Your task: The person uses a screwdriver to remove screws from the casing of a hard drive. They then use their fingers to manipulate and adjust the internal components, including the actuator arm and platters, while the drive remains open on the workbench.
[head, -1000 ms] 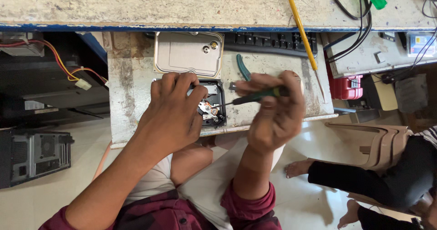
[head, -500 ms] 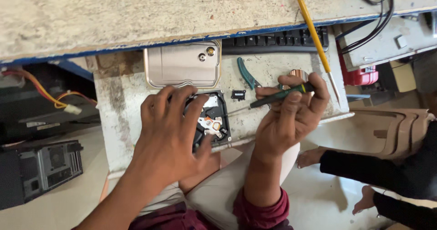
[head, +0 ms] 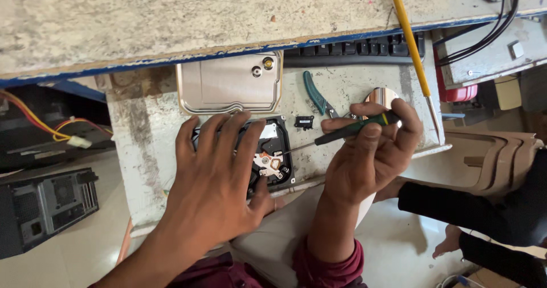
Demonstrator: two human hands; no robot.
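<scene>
While the left hand (head: 219, 185) lies flat, fingers spread, pinning the opened hard drive (head: 273, 157) on the pale shelf (head: 137, 151), the right hand (head: 370, 157) pinches a green-handled screwdriver (head: 356, 127), tip at the drive's inner parts. Unscrewing seems underway; next calls for steady turning. Beyond lie the metal cover (head: 231, 84) and teal pliers (head: 314, 93).

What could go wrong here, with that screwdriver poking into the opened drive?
The screwdriver in the right hand points its tip at the exposed parts of the open hard drive; a slip might scratch them. The left hand lies spread over the drive, so fingers could touch its insides. The small black part lies loose on the shelf and might get knocked off.
</scene>
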